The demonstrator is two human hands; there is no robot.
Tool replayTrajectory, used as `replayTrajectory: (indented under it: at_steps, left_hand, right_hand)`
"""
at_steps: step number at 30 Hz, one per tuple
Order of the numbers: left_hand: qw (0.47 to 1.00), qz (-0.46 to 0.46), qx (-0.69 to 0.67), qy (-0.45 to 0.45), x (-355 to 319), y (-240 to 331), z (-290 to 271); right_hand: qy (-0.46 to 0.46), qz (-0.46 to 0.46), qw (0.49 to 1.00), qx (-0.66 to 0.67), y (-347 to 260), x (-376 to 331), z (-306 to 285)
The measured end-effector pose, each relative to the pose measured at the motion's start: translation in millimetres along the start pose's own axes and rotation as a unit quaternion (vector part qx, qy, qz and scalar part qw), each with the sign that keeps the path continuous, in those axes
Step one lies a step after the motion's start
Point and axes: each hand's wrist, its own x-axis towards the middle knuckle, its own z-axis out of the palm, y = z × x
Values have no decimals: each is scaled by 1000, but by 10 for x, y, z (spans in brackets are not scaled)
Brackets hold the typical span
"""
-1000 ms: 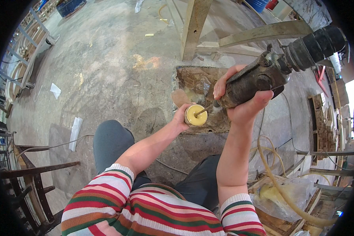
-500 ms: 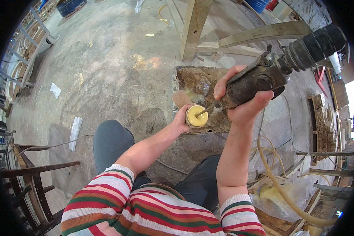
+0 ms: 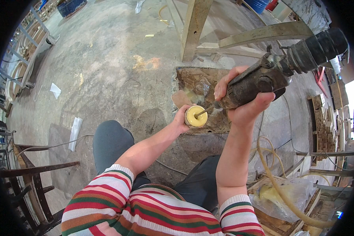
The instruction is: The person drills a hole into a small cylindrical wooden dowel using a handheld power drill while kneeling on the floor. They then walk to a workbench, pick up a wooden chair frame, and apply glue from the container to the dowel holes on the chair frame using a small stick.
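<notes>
My left hand (image 3: 181, 119) is wrapped round a small round cup (image 3: 197, 126) from its left side. Creamy yellow liquid (image 3: 191, 118) fills the cup, with a ring-shaped swirl on its surface. My right hand (image 3: 246, 111) grips a dark, worn power drill (image 3: 255, 84), which tilts with its wide black ribbed end (image 3: 320, 49) toward the upper right. From the drill's lower tip a thin metal rod (image 3: 201, 113) reaches down into the liquid, and its end is hidden there. Below both hands lies a stained, shallow square tray or board (image 3: 185, 76) on the floor.
A wooden frame (image 3: 192, 31) stands just beyond the tray. At right are a yellowish hose (image 3: 269, 171), a clear plastic bag (image 3: 293, 196) and stacked wood pieces (image 3: 324, 122). A dark wooden frame (image 3: 39, 169) stands at left, and a grey cable (image 3: 59, 143) crosses the floor.
The drill has shifted slightly, its black ribbed end a little lower and farther right. The rod stays in the yellow liquid, whose swirl looks slightly different. My left hand has hardly moved.
</notes>
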Motion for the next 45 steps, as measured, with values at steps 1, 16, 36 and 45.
replayTrajectory:
  at_steps: [1, 16, 36, 45]
  left_hand:
    - [1000, -1, 3, 3, -2, -7, 12]
    - [1000, 4, 1, 3, -14, 14, 28]
    - [1000, -4, -15, -13, -6, 17, 10]
    - [999, 9, -3, -36, -47, 34, 45]
  right_hand:
    - [8, 1, 1000, -1, 1, -6, -3]
    - [33, -1, 999, 18, 13, 11, 18]
    - [24, 15, 999, 42, 59, 3, -33]
    - [24, 8, 999, 34, 57, -12, 6]
